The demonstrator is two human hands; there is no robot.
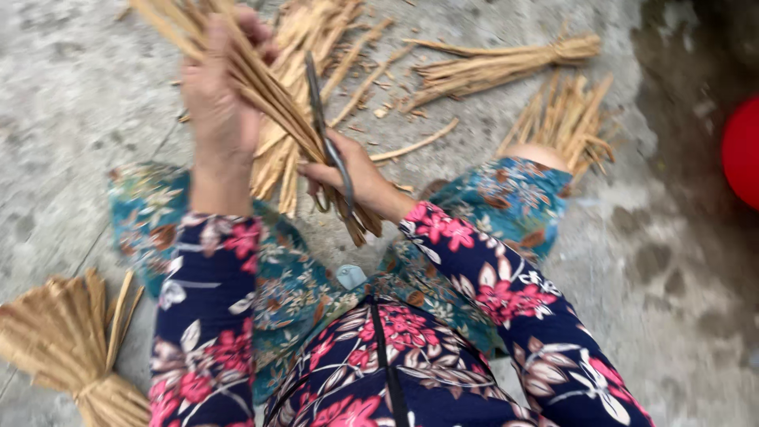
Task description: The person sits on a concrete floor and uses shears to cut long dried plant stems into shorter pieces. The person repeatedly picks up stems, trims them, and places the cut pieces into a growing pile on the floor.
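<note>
Fingers of the left hand [217,95] are wrapped tight around the upper part of a bundle of dry straw strips [273,103], and they hold it up in front of the body. The right hand [348,175] is closed around the lower end of the same bundle and at the same time grips a pair of dark scissors [326,130], whose blades point up along the strips. So the bundle lies slanted between both hands, above the knees in teal flowered trousers [277,285], and it does not touch the concrete floor [87,87].

On the floor there are more strips: a loose pile [332,32] behind the hands, one tied sheaf [506,63] further away, another sheaf [565,119] just beside the right knee, and a tied sheaf [63,340] near the left elbow. A red round thing [743,150] shows at the right edge.

I judge that the step in hand is gathering and evening the strips into one bundle, with the scissors kept ready. The next move seems to call for a firm left grip, so that the right hand can free the scissors without the strips slipping apart.
</note>
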